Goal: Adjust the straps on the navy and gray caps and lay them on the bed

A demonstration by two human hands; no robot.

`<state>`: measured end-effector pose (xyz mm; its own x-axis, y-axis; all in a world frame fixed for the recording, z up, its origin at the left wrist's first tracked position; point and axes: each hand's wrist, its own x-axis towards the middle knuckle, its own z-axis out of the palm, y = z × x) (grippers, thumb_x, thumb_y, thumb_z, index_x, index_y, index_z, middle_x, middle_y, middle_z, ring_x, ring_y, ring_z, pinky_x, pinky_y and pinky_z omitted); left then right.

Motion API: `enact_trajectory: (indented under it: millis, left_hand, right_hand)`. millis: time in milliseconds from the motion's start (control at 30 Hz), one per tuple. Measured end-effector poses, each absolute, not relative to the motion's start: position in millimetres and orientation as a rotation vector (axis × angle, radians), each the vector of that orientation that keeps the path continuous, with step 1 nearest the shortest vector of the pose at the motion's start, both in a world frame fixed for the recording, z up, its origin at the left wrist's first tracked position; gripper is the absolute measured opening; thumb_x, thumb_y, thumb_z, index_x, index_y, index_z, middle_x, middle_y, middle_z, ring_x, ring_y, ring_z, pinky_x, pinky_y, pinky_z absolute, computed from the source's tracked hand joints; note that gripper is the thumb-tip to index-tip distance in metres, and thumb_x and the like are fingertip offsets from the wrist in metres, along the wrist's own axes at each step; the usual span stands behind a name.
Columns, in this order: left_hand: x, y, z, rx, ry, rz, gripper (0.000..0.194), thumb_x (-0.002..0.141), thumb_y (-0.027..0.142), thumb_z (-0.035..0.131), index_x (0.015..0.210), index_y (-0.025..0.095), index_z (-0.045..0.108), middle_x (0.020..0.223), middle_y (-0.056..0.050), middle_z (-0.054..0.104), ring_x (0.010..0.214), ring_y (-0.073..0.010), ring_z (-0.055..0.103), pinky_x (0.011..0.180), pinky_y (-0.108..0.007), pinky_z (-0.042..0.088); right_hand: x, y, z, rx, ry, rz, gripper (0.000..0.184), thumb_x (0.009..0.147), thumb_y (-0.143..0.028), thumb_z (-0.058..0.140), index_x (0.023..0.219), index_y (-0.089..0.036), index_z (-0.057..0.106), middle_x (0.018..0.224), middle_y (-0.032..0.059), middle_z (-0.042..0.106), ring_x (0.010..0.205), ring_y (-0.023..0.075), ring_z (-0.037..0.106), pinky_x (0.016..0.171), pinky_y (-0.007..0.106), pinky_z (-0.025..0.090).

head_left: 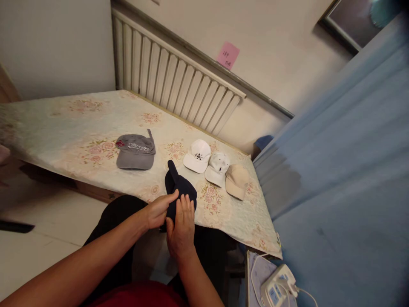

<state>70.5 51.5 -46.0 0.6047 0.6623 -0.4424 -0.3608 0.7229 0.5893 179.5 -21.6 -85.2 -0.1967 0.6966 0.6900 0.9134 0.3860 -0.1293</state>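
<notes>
Both my hands are on a dark navy baseball cap (185,186) at the near edge of the bed, its strap end sticking up and away from me. My left hand (159,209) grips the cap's left side, thumb on top and the other fingers hidden beneath. Across the near right part of the cap lies my right hand (182,226), its fingers close together over the fabric and its thumb at the cap's edge. A grey cap (136,152) with white script rests to the left. On the right stand a white cap with black letters (197,156), another white cap (217,169) and a beige cap (237,182).
The caps lie on a flowered cloth (111,123) covering the bed. Behind it runs a white radiator (179,76). A blue curtain (335,170) hangs at the right. Below it, a power strip (277,288) with cables sits on a small stand (255,268).
</notes>
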Motion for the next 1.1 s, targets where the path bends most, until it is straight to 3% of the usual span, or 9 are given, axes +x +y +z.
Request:
enact_trajectory:
  millis: [100, 367, 767, 1100]
  left_hand:
    - [71, 50, -48, 0.474, 0.649, 0.627, 0.040, 0.082, 0.048, 0.064, 0.102, 0.014, 0.069, 0.112, -0.013, 0.070, 0.117, -0.0267, 0.058, 0.099, -0.034, 0.043]
    - [69, 50, -54, 0.387, 0.491, 0.605, 0.035, 0.091, 0.038, 0.053, 0.107, 0.011, 0.068, 0.103, -0.014, 0.073, 0.102, -0.0257, 0.066, 0.095, -0.036, 0.047]
    - [72, 46, -52, 0.464, 0.696, 0.729, 0.034, 0.082, 0.043, 0.066, 0.098, 0.013, 0.070, 0.109, -0.011, 0.071, 0.118, -0.0255, 0.057, 0.099, -0.032, 0.044]
    - [67, 42, -56, 0.381, 0.504, 0.707, 0.031, 0.088, 0.035, 0.059, 0.109, 0.013, 0.068, 0.110, -0.013, 0.072, 0.111, -0.0251, 0.062, 0.101, -0.035, 0.044]
  right_hand:
    - [183, -20, -89, -1.425, -1.981, -0.394, 0.061, 0.093, -0.030, 0.047, 0.144, -0.004, 0.026, 0.146, 0.0239, 0.040, 0.145, 0.0329, 0.018, 0.109, 0.063, 0.033]
    - [201, -19, -99, -1.532, -1.919, -0.364, 0.066, 0.095, -0.040, 0.044, 0.146, -0.005, 0.023, 0.148, 0.0240, 0.035, 0.145, 0.0326, 0.017, 0.107, 0.063, 0.034]
    - [175, -19, -82, -1.421, -2.023, -0.376, 0.066, 0.095, -0.043, 0.041, 0.144, -0.001, 0.027, 0.147, 0.0240, 0.038, 0.145, 0.0327, 0.017, 0.112, 0.060, 0.028]
    - [196, -15, -95, -1.528, -1.917, -0.361, 0.062, 0.094, -0.037, 0.046, 0.143, -0.002, 0.029, 0.146, 0.0261, 0.037, 0.146, 0.0314, 0.016, 0.108, 0.061, 0.033]
